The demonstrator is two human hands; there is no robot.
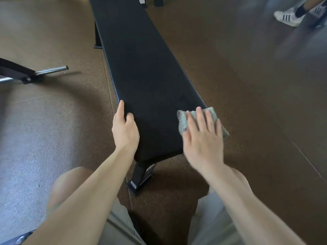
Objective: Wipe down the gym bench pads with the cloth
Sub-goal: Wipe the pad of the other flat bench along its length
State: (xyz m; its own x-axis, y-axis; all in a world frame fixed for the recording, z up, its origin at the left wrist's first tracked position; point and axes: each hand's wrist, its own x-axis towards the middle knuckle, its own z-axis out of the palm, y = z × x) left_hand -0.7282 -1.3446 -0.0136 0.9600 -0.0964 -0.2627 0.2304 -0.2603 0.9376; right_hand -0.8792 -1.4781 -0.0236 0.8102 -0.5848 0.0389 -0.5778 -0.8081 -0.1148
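Note:
A long black bench pad runs from the frame's top centre down toward me. My left hand grips its near left edge, thumb on top and fingers around the side. My right hand lies flat with spread fingers on a folded green-and-white cloth, pressing it on the pad's near right edge. Part of the cloth hangs past that edge. The palm hides most of the cloth.
The bench's black metal foot stands on brown speckled floor between my knees. Another machine's black frame with a chrome bar lies at the left. Another person's foot in a white sneaker is at the top right.

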